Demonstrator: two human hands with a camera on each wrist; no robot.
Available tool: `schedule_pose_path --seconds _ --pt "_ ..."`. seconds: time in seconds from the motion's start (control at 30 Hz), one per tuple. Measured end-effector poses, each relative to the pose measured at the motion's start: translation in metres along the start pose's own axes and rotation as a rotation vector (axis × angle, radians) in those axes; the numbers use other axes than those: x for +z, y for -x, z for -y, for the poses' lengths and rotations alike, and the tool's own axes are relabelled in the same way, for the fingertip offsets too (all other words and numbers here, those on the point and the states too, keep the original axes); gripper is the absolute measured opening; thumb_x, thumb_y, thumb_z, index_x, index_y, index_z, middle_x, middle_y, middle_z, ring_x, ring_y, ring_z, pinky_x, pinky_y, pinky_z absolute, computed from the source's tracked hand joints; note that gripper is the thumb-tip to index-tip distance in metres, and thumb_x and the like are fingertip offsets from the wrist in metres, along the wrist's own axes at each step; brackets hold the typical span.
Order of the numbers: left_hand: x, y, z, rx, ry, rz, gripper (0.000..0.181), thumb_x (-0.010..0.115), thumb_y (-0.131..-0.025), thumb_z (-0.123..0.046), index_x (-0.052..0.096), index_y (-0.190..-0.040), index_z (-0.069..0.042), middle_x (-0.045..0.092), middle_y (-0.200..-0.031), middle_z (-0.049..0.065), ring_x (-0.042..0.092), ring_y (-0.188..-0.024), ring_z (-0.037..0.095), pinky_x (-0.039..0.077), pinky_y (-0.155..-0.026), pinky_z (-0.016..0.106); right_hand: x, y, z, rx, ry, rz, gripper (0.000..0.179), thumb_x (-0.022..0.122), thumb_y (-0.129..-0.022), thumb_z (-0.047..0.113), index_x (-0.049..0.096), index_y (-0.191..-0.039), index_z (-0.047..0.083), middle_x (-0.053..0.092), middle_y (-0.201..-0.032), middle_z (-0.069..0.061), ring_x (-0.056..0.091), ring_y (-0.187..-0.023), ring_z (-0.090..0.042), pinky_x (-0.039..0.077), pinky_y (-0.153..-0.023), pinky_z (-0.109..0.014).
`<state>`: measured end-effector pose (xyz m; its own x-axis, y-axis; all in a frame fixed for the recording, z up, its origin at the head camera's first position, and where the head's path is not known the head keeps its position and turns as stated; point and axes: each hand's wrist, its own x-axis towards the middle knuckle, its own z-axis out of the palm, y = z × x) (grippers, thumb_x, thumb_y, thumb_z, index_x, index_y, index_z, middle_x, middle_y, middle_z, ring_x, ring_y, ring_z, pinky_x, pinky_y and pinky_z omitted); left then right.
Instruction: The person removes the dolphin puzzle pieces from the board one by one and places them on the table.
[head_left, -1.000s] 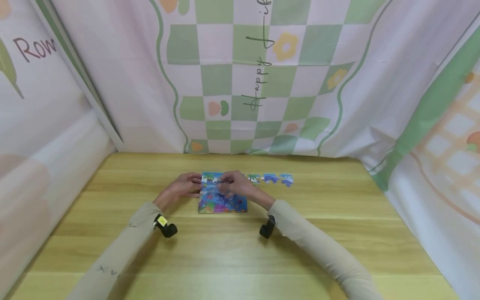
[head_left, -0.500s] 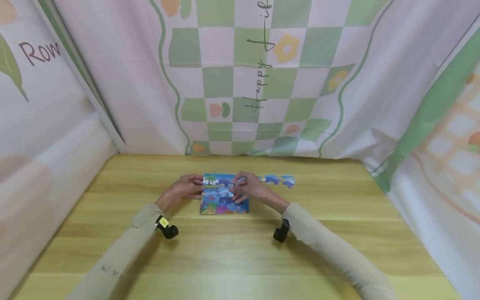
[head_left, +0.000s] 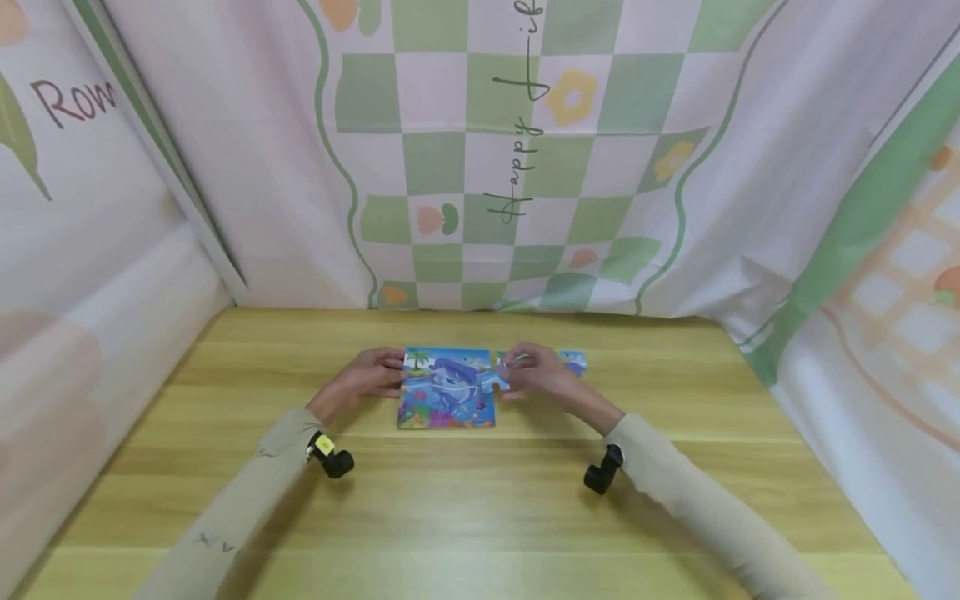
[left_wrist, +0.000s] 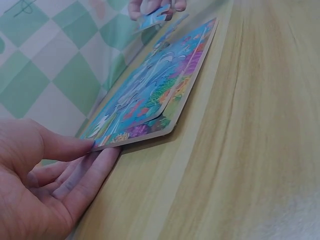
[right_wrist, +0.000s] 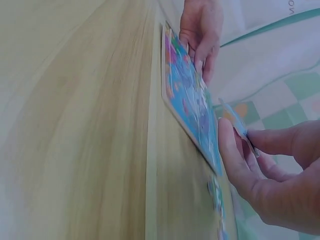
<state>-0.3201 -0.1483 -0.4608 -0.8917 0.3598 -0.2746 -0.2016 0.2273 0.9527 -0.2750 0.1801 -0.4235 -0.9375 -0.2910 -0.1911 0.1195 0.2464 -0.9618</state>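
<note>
A jigsaw puzzle board [head_left: 446, 400] with a blue sea picture, a dolphin, a palm tree and coral lies flat near the back of the table. My left hand [head_left: 369, 372] grips its left edge, thumb on top and fingers at the underside in the left wrist view. Just past the board's right edge, my right hand [head_left: 542, 371] pinches a blue jigsaw piece [right_wrist: 236, 119] between thumb and fingers, held tilted above the table. In the head view this piece overlaps the board's right side.
Loose jigsaw pieces [head_left: 575, 361] lie in a row to the right of the board, partly hidden behind my right hand. A checked curtain [head_left: 517, 167] hangs along the back edge of the wooden table [head_left: 480, 508]. More curtains hang at both sides.
My right hand has moved right, from over the board to beyond its right edge, with a jigsaw piece in its fingers. The dolphin picture is uncovered. My left hand stays at the board's edge.
</note>
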Motion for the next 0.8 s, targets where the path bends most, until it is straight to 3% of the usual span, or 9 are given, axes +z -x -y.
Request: schedule_pose_path --seconds 0.23,0.4,0.57,0.8 --pt "0.0 0.001 0.0 -0.001 -0.004 0.007 0.054 0.058 -0.103 0.002 0.037 -0.153 0.011 0.046 -0.148 0.033 0.07 -0.106 0.028 0.067 -0.092 0.034 -0.017 0.009 -0.012 -0.055 0.034 -0.025 0.029 0.062 -0.101 -0.004 0.051 -0.124 -0.017 0.062 -0.117 -0.025 0.072 -0.093 -0.025 0.067 -0.093 -0.043" --pt "0.001 0.001 0.0 -0.008 -0.002 0.006 0.052 0.057 -0.104 0.001 0.04 -0.152 0.009 0.047 -0.147 0.031 0.068 -0.106 0.027 0.067 -0.093 0.034 -0.024 0.015 -0.017 -0.087 0.116 -0.025 0.028 0.06 -0.099 -0.008 0.05 -0.124 -0.019 0.062 -0.114 -0.029 0.071 -0.093 -0.027 0.068 -0.091 -0.04" --pt "0.0 0.002 0.002 -0.003 0.004 0.004 0.052 0.057 -0.104 0.001 0.04 -0.152 0.009 0.048 -0.145 0.03 0.067 -0.106 0.026 0.067 -0.092 0.033 -0.022 0.017 -0.018 -0.047 0.114 -0.023 0.031 0.059 -0.097 -0.012 0.048 -0.126 -0.019 0.061 -0.113 -0.03 0.071 -0.09 -0.025 0.068 -0.088 -0.036" --pt "0.0 0.003 0.003 0.01 0.02 -0.004 0.052 0.057 -0.103 0.002 0.04 -0.152 0.01 0.049 -0.142 0.029 0.067 -0.104 0.024 0.067 -0.091 0.032 -0.014 0.014 -0.019 -0.057 0.169 -0.056 0.027 0.061 -0.093 -0.016 0.052 -0.118 -0.02 0.066 -0.104 -0.033 0.072 -0.076 -0.021 0.07 -0.078 -0.036"
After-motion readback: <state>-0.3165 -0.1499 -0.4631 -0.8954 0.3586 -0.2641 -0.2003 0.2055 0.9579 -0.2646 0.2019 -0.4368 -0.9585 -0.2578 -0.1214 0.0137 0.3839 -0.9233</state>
